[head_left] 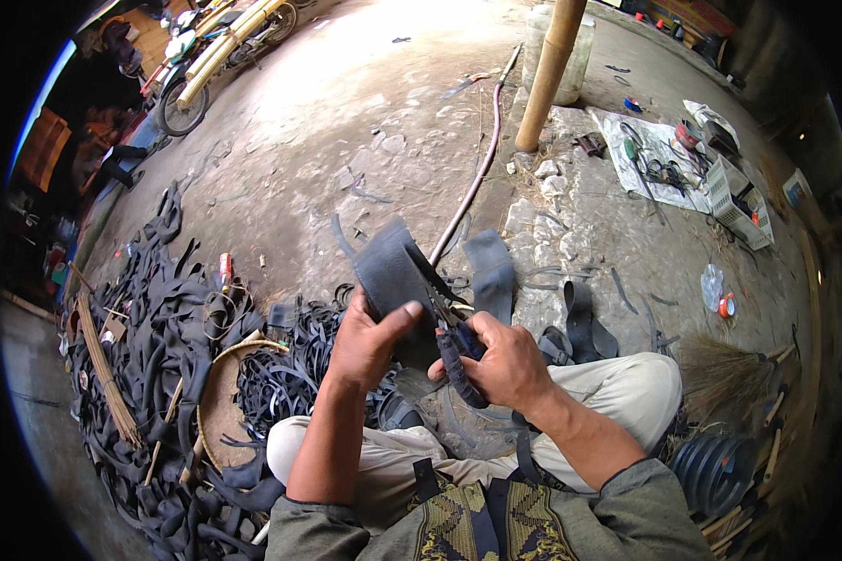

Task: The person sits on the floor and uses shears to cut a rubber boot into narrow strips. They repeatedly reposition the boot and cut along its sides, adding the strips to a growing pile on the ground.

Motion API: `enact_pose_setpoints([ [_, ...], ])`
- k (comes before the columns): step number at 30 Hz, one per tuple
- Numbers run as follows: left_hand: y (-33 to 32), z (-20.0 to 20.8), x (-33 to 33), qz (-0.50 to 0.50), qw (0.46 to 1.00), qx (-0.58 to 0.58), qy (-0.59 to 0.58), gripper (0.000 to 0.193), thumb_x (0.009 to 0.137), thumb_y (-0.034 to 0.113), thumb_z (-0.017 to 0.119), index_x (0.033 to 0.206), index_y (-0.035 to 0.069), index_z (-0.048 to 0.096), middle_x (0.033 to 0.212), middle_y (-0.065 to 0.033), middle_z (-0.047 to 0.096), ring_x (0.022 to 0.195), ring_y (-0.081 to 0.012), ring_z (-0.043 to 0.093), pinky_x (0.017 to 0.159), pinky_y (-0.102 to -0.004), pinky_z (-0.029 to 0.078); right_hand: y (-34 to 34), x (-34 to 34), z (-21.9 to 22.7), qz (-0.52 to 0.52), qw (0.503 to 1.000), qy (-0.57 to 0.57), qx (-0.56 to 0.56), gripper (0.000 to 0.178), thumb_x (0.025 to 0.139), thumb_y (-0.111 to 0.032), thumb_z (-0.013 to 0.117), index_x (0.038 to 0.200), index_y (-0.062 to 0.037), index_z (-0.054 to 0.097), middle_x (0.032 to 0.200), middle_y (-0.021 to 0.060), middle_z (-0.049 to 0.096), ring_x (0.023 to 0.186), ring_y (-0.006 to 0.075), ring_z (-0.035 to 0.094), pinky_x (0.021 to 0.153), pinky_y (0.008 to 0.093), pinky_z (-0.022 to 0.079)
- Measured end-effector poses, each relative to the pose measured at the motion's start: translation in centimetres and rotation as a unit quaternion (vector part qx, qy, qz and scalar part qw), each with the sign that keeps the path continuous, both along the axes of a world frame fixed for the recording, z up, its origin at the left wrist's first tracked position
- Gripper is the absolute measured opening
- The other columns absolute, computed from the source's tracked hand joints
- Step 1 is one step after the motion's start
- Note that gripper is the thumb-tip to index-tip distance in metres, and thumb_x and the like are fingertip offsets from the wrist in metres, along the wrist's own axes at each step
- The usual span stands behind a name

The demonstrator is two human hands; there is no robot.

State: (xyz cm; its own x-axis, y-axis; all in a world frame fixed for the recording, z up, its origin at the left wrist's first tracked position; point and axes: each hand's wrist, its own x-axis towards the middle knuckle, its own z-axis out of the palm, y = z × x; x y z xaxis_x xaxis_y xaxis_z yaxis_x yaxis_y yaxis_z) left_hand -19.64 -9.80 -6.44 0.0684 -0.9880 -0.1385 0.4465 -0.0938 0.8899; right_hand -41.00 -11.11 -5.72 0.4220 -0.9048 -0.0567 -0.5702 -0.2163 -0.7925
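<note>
"Where's the work?"

"Dark rubber piece (390, 271): mid-scene, up in front of you. Your L hand (363, 344) pinches it, thumb across; your R hand (503, 360) is curled round the cutters (453, 359), blades at its right edge. Looks like a trimming step; next prob. calls for a taut edge, steady squeeze."

"Any labels?"

"Red container (225, 267), left, by the dark scraps (180, 297): too small to read. Nothing else legible, AFAICT."

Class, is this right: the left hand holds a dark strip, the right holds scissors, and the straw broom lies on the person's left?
No: the head view shows the straw broom on the person's right. The left hand holds the dark strip, and the right hand the scissors.
</note>
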Motion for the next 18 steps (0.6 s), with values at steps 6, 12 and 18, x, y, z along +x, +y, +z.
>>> enact_pose_setpoints([
  [6,-0.7,0.2,0.8,0.047,0.996,0.020,0.078,0.059,0.090,0.007,0.078,0.141,0.005,0.048,0.124,-0.0095,0.067,0.112,-0.0210,0.067,0.102,-0.0394,0.054,0.0,0.1,-0.7,0.047,0.996,-0.041,-0.059,0.069,0.075,-0.058,0.089,0.104,-0.0005,0.064,0.082,0.0146,0.072,0.075,0.0347,0.073,0.067,0.0420,0.055],
  [12,0.1,0.0,-0.9,0.011,1.000,0.018,0.017,0.062,0.091,0.004,0.074,0.145,0.006,0.043,0.124,-0.0086,0.065,0.113,-0.0196,0.066,0.101,-0.0381,0.054,-1.0,0.0,-0.9,0.018,0.977,-0.016,-0.212,0.076,0.070,-0.062,0.090,0.105,0.0008,0.064,0.079,0.0180,0.070,0.073,0.0381,0.071,0.065,0.0434,0.054],
  [18,-0.1,0.2,-0.7,0.020,0.999,0.009,0.049,0.063,0.092,0.004,0.074,0.147,0.005,0.041,0.126,-0.0102,0.065,0.116,-0.0213,0.066,0.100,-0.0391,0.056,-0.2,-0.2,-0.3,0.007,0.999,-0.018,-0.027,0.070,0.073,-0.061,0.088,0.099,-0.0011,0.065,0.079,0.0171,0.069,0.069,0.0370,0.070,0.065,0.0433,0.054],
])
